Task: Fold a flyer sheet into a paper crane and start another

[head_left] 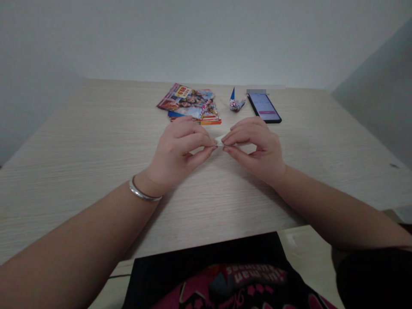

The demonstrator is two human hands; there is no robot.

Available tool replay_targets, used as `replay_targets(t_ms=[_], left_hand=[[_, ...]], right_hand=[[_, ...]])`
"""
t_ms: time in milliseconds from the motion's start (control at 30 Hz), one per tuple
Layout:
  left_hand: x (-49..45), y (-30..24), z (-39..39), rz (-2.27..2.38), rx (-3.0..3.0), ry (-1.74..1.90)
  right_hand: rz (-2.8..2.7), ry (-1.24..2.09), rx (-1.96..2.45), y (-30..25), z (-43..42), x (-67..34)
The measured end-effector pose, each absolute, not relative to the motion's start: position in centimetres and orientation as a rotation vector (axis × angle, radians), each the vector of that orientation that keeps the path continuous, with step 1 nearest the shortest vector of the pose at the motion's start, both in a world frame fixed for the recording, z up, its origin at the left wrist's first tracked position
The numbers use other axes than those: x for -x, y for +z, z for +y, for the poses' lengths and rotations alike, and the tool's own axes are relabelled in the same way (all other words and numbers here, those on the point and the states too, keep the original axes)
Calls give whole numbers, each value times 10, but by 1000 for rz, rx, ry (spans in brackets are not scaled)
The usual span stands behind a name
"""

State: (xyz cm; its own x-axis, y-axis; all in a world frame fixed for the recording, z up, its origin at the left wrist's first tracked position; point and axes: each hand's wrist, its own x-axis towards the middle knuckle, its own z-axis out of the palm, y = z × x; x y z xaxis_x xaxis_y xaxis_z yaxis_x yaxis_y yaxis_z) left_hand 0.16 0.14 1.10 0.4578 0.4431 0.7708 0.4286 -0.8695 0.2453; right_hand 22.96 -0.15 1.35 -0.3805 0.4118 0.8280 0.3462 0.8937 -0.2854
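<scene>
Both hands meet over the middle of the pale wooden table (80, 141). My left hand (178, 150), with a silver bangle on its wrist, pinches one end of a small folded piece of white paper (220, 140). My right hand (254, 148) pinches the other end with thumb and fingers pressed together. Most of the paper is hidden between the fingertips; only a small white corner shows.
A stack of colourful printed sheets (189, 104) lies at the back of the table. Beside it stands a small folded paper figure (235, 103) with a blue tip. A black phone (264, 107) with a lit screen lies to its right. Walls stand behind and right.
</scene>
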Motion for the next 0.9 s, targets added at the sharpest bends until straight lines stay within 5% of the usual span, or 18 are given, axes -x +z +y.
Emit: replay_targets(t_ms=[900], left_hand=[[-7,16,-4,870,-2667,1363]], right_hand=[[-2038,103,602,14,1,-225]])
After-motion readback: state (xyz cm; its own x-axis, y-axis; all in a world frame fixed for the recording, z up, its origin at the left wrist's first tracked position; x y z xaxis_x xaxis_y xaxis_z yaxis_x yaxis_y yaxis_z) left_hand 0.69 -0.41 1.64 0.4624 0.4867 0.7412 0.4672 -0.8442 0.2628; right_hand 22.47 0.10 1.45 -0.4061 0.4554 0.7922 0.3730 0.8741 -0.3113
